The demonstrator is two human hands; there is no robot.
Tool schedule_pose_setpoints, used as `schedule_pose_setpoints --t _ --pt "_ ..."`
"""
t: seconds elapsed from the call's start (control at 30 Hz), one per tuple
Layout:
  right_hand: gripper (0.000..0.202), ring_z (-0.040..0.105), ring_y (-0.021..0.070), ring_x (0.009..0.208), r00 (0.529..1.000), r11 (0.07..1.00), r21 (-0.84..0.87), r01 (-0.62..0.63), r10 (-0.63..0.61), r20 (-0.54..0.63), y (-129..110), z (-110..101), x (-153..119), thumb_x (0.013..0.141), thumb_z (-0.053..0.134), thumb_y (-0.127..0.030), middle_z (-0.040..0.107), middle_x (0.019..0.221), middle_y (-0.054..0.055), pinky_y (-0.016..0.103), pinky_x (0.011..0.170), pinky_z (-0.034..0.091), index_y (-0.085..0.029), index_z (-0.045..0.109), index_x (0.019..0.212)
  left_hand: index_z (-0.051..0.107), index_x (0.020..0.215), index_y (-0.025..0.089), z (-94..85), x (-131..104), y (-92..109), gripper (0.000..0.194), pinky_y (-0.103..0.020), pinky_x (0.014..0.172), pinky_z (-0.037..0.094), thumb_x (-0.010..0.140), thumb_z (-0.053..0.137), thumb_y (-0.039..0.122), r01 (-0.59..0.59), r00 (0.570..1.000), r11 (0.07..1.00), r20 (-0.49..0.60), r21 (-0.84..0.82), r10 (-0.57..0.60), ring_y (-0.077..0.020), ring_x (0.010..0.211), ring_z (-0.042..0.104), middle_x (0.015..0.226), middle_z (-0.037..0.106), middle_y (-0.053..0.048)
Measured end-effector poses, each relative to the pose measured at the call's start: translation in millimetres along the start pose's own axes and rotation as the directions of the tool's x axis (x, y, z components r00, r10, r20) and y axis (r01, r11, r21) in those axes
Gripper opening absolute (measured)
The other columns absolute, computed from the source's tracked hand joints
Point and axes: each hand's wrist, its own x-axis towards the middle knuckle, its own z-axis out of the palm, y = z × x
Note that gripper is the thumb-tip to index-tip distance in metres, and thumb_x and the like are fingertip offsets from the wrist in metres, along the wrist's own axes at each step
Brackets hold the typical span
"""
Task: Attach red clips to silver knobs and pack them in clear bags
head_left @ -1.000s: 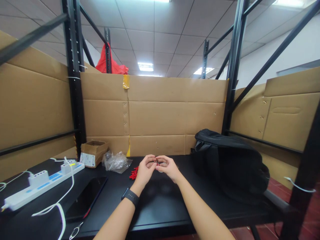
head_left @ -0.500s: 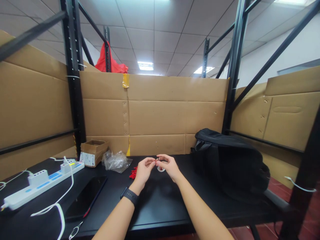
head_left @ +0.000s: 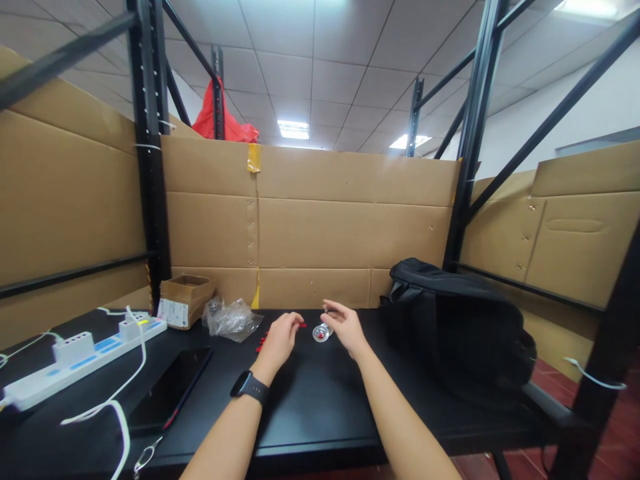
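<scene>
My left hand [head_left: 281, 339], with a dark watch on the wrist, has its fingers pressed together on a small red piece [head_left: 303, 325] that pokes out past the fingertips. Part of a pile of red pieces [head_left: 261, 341] shows beside that hand; the rest is hidden behind it. To the right, my right hand [head_left: 345, 325] is closed in a pinch near a small round clear container [head_left: 321, 333] with something red inside. What the pinch holds is too small to name. The container stands on the black table between the two hands.
A crumpled clear plastic bag [head_left: 233, 319] and an open small cardboard box [head_left: 187, 301] lie at the back left. Further left are a white power strip [head_left: 85, 360] with cables and a black phone [head_left: 173, 390]. A black backpack [head_left: 460, 327] fills the right side.
My hands have moved apart; they were together above the clear container. The left hand has shifted left with a red piece, and the container now shows more fully.
</scene>
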Motion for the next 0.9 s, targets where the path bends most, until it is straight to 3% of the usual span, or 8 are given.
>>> schedule_pose_setpoints --t 0.1,0.17,0.33,0.53,0.63,0.77,0.83,0.9 --pt "0.051 0.066 0.0220 0.083 0.988 0.925 -0.380 -0.016 -0.043 -0.147 11 -33 4 0.067 0.078 -0.038 0.072 0.105 0.010 0.039 0.081 0.054 -0.018 0.070 0.113 0.064 0.095 0.019 -15.1 -2 -23 0.023 -0.028 0.081 0.046 0.090 0.044 0.010 0.104 0.995 0.982 -0.013 0.161 -0.104 -0.0176 0.085 0.062 0.089 0.067 -0.006" --pt "0.039 0.066 0.0234 0.086 0.994 0.804 -0.593 -0.052 -0.017 -0.110 20 -51 4 0.065 0.078 -0.031 0.074 0.096 0.009 0.039 0.084 0.052 -0.018 0.073 0.102 0.065 0.089 0.018 -23.4 -5 -41 0.026 -0.027 0.078 0.044 0.087 0.042 0.005 0.183 0.979 0.953 0.041 0.240 -0.199 -0.0171 0.083 0.062 0.086 0.067 -0.006" --pt "0.028 0.068 0.0228 0.089 0.991 0.645 -0.757 -0.101 0.135 -0.017 42 -65 -3 0.064 0.079 -0.024 0.073 0.094 0.007 0.033 0.082 0.050 -0.020 0.074 0.091 0.068 0.085 0.020 -31.2 -12 -64 0.030 -0.024 0.069 0.040 0.076 0.049 -0.002 0.277 0.911 0.895 0.201 0.349 -0.360 -0.0158 0.075 0.062 0.074 0.068 -0.002" --pt "0.025 0.065 0.0230 0.094 0.985 0.595 -0.795 -0.122 0.173 -0.022 42 -60 -6 0.072 0.074 -0.029 0.070 0.096 0.008 0.032 0.083 0.047 -0.021 0.074 0.096 0.069 0.088 0.024 -30.8 -14 -57 0.029 -0.025 0.070 0.040 0.075 0.054 0.003 0.320 0.879 0.858 0.212 0.402 -0.427 -0.0184 0.083 0.065 0.087 0.071 -0.003" --pt "0.035 0.059 0.0281 0.109 0.985 0.531 -0.840 -0.116 0.169 -0.029 31 -52 -8 0.075 0.072 -0.038 0.066 0.113 0.010 0.039 0.090 0.042 -0.025 0.072 0.107 0.069 0.091 0.026 -31.2 -12 -51 0.029 -0.029 0.076 0.043 0.077 0.054 0.007 0.321 0.875 0.836 0.198 0.446 -0.442 -0.0218 0.094 0.064 0.098 0.070 -0.004" --pt "0.047 0.042 0.0277 0.133 0.975 0.520 -0.845 0.126 0.092 0.202 15 -23 -12 0.086 0.060 -0.041 0.049 0.146 0.009 0.046 0.102 0.029 -0.035 0.056 0.133 0.068 0.097 0.026 -29.1 -8 -42 0.028 -0.036 0.084 0.044 0.080 0.051 0.012 0.290 0.917 0.823 0.107 0.488 -0.386 -0.0252 0.105 0.060 0.108 0.065 -0.007" --pt "0.045 0.041 0.0275 0.134 0.943 0.501 -0.847 0.180 0.157 0.293 12 -6 -14 0.086 0.058 -0.036 0.047 0.148 0.007 0.048 0.102 0.025 -0.037 0.057 0.131 0.067 0.099 0.026 -27.2 -7 -37 0.028 -0.037 0.085 0.044 0.082 0.049 0.014 0.282 0.930 0.829 0.074 0.483 -0.360 -0.0254 0.106 0.059 0.109 0.063 -0.007" --pt "0.036 0.046 0.0284 0.129 0.912 0.472 -0.855 0.217 0.214 0.349 11 7 -16 0.086 0.056 -0.031 0.056 0.140 0.007 0.049 0.100 0.025 -0.036 0.065 0.121 0.067 0.100 0.026 -25.0 -6 -31 0.028 -0.037 0.085 0.044 0.083 0.048 0.014 0.273 0.935 0.839 0.074 0.471 -0.346 -0.0250 0.105 0.058 0.110 0.063 -0.007"
